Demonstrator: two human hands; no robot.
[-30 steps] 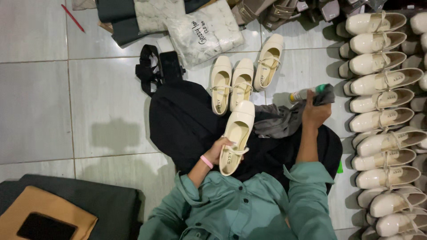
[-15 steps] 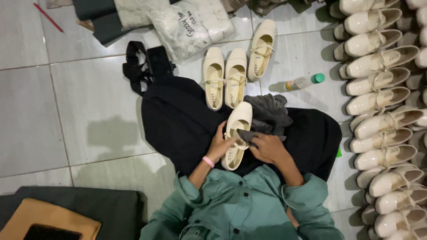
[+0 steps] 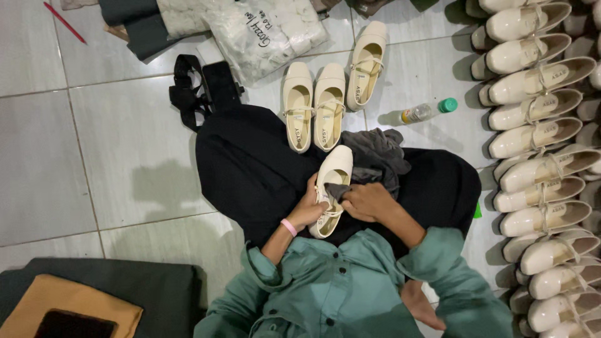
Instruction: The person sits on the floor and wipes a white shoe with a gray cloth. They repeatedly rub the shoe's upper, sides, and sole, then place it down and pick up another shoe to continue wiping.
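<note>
I sit on the tiled floor with a cream flat shoe (image 3: 335,170) on my black-clad lap. My left hand (image 3: 308,209), a pink band on its wrist, grips the shoe's side near the strap. A dark grey cloth (image 3: 375,156) is held in my right hand (image 3: 368,201), which presses one corner of it into the shoe's opening. The rest of the cloth lies bunched on my lap beside the shoe's toe.
Three more cream shoes (image 3: 313,106) lie on the tiles ahead. A long row of cream shoes (image 3: 538,125) lines the right side. A small bottle with a green cap (image 3: 429,111), a black strap (image 3: 188,91), a filled plastic bag (image 3: 263,31) and a red pencil (image 3: 64,22) lie around.
My right hand came back from the bottle with the grey cloth and now presses it into the shoe. The left hand kept its hold on the shoe.
</note>
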